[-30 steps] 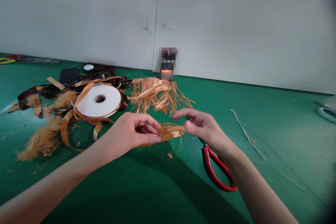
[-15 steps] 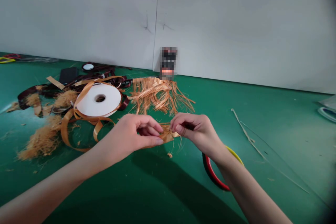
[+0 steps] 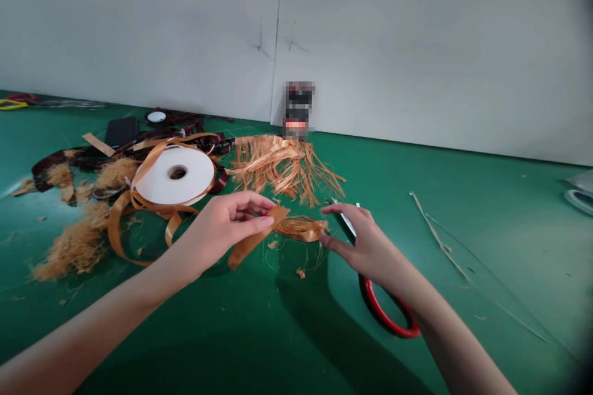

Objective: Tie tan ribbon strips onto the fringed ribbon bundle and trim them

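My left hand (image 3: 227, 228) pinches one end of a short golden ribbon strip (image 3: 252, 236), lifted a little above the green table (image 3: 278, 333). The strip's frayed, shredded end (image 3: 299, 228) points right. My right hand (image 3: 359, 241) hovers just beside that frayed end with its fingers stretched out and apart, holding nothing. Under my right wrist lie red-handled scissors (image 3: 386, 315), their blades (image 3: 345, 222) showing past my fingers.
A white ribbon spool (image 3: 175, 176) wound with golden ribbon sits at left among frayed fibre clumps (image 3: 69, 250) and dark ribbon. A fringe of shredded golden strips (image 3: 282, 166) lies behind my hands. Thin strands (image 3: 435, 237) lie at right. A wall stands close behind.
My right hand pinched the frayed end half a second ago; now it has let go and opened. My left hand has raised and turned the strip.
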The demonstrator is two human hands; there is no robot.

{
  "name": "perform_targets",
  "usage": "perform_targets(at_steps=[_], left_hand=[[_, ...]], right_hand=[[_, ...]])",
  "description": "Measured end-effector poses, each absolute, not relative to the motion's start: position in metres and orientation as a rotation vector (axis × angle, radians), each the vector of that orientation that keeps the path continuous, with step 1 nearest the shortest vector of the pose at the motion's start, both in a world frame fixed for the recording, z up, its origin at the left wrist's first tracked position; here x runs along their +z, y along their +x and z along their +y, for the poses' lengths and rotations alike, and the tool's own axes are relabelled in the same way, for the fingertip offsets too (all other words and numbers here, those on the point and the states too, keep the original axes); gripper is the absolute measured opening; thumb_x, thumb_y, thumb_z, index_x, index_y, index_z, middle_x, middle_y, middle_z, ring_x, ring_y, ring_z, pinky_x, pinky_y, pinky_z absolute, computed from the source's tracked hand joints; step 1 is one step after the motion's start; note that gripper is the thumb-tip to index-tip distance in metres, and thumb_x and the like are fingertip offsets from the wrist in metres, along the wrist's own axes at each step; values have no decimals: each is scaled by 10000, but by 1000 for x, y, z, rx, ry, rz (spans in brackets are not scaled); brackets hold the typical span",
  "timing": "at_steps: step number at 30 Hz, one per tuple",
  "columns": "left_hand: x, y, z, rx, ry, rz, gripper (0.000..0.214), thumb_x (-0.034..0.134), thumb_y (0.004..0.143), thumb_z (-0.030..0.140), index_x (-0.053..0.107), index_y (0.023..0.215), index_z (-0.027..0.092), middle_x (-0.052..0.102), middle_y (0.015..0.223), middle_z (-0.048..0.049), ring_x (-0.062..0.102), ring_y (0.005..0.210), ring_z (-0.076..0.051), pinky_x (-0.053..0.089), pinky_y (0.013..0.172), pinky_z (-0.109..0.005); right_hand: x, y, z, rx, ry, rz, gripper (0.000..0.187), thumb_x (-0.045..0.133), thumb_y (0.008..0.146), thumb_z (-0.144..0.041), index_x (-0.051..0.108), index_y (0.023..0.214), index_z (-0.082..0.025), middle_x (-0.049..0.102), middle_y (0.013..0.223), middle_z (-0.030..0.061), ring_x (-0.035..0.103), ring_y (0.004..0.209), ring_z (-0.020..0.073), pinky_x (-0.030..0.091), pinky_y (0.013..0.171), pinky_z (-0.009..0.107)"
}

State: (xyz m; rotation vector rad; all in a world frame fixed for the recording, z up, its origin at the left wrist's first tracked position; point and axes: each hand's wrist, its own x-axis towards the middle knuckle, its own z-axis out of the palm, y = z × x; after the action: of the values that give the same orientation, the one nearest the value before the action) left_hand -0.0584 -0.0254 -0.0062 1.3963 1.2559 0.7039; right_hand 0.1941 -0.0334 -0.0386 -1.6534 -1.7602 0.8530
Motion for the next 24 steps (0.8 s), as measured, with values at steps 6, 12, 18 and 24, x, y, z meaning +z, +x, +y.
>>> perform_targets(at_steps=[6,12,18,24], left_hand=[[-12,-59,-19,797,1206,1246,277,747,756,280,674,1010,196,716,1018,-50,659,1018,-217,521,900,-320],[-15,-62,-10,884,1115,1227,328,787,697,249,665,993,180,686,969,-45,643,987,-215,517,870,-326],[-17,-61,-4,882,1130,1255,244,790,706,314,692,885,181,690,945,-38,630,948,-210,477,873,-330],[-22,-61,1,919,1098,1209,195,749,760,352,702,844,182,724,975,-58,634,1010,-231,477,876,-338]], right_hand=[[-71,227,-69,411,-2172,-1733,292,502,786,-318,579,1004,-139,578,1066,247,513,1073,449,391,870,629],[-81,262,-77,448,-2348,-1727,235,570,689,-405,516,830,-225,661,936,166,658,824,338,503,732,445],[-83,278,-79,527,-2451,-1685,308,634,607,-517,496,690,-255,694,693,112,655,628,290,477,562,375],[-89,287,-90,701,-2398,-1712,358,629,572,-579,501,675,-261,626,555,36,609,528,234,432,495,325]])
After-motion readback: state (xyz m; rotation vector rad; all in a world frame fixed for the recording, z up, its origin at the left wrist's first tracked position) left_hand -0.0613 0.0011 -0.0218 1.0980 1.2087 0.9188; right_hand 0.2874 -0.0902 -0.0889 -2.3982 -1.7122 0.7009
